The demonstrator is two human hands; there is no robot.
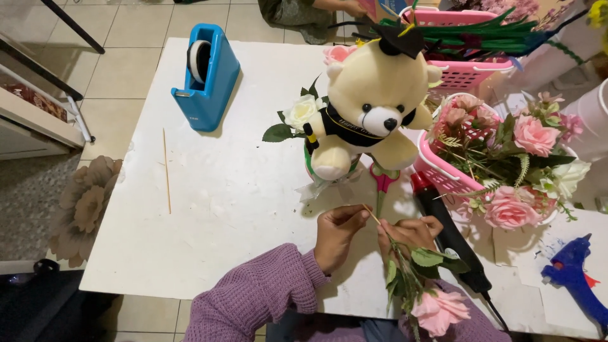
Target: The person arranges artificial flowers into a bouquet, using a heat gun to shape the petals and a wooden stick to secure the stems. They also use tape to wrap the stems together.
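Fingers of the left hand [337, 233] pinch one end of a thin wooden skewer [372, 215], while the right hand [410, 233] is closed around the stem of an artificial pink rose [438, 310], whose bloom and green leaves hang toward the person over the near edge of the white table [221, 209]. The skewer lies against the stem between the two hands. Just beyond the hands stands a cream teddy bear [373, 107] wearing a black graduation cap. Right of it sits a pink basket [443, 177] of pink roses. A black and red tool [443, 231] lies beside the right hand. Farther left are a loose skewer [166, 170] and a blue tape dispenser [208, 76].
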